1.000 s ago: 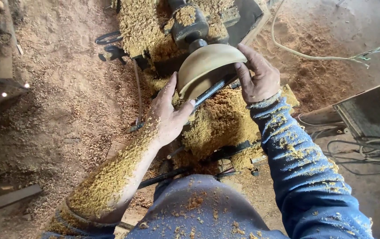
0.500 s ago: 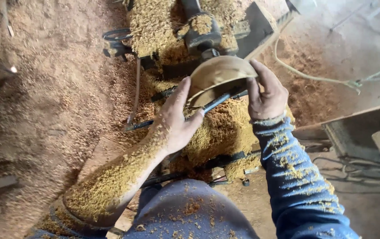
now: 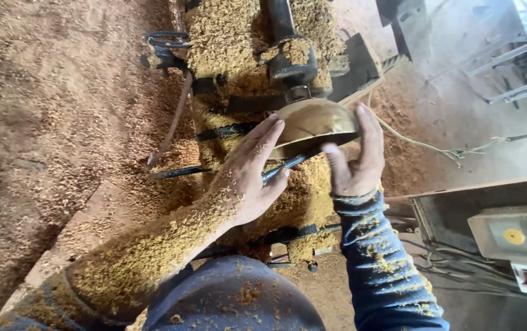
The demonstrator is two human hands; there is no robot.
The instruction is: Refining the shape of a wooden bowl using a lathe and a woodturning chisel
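I am resting my left hand [image 3: 248, 178], fingers spread open, against the near rim of the wooden bowl [image 3: 312, 122] mounted on the sawdust-covered lathe [image 3: 245, 49]. My right hand [image 3: 352, 162] is cupping the bowl's right edge, a dark tool shaft [image 3: 288, 164] crossing beneath.

the left hand [image 3: 248, 178] is bare, and the forearm behind it is thickly coated with pale yellow wood shavings. the right hand [image 3: 352, 162] is bare too, with a blue denim-like sleeve that ends in a cuff at the wrist and carries scattered shavings. dark blue clothing with some shavings covers the body below.
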